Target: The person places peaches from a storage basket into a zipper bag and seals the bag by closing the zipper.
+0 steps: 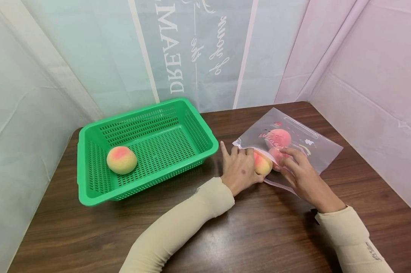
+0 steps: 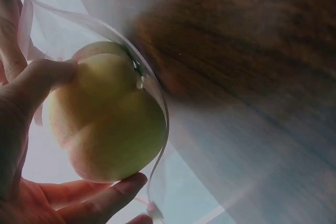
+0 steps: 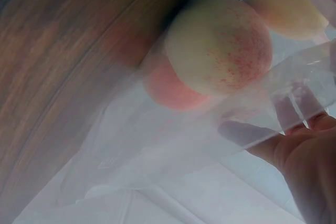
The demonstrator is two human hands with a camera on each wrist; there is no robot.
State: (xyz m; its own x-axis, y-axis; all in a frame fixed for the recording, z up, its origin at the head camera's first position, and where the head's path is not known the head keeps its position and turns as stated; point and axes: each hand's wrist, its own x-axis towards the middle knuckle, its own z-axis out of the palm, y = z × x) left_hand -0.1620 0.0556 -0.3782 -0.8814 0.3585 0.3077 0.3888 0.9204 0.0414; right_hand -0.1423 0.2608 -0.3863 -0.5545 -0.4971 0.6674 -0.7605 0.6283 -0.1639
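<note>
Left hand [image 1: 241, 168]: thumb and fingers curled round the held peach [image 1: 263, 164], little finger sticking out toward the basket side. Right hand [image 1: 302, 178]: fingers bent, holding film by the mouth of the clear bag [image 1: 323, 151]; exact thumb contact is blurred behind the plastic. Held peach sits right in the mouth, between the two hands; left hand has it, right is just beside. It's round, no long axis to speak of. Key relation: bag interior runs right and away from the left fingers, so the way in is that diagonal. Two pink peaches in there, the far pink peach [image 1: 278, 137] and the near pink peach [image 1: 275, 154], the latter just past the held one. Farther left, green basket [image 1: 82, 167] with one basket peach [image 1: 121, 160], toward its left end. All on a wood table [image 1: 270, 227].
</note>
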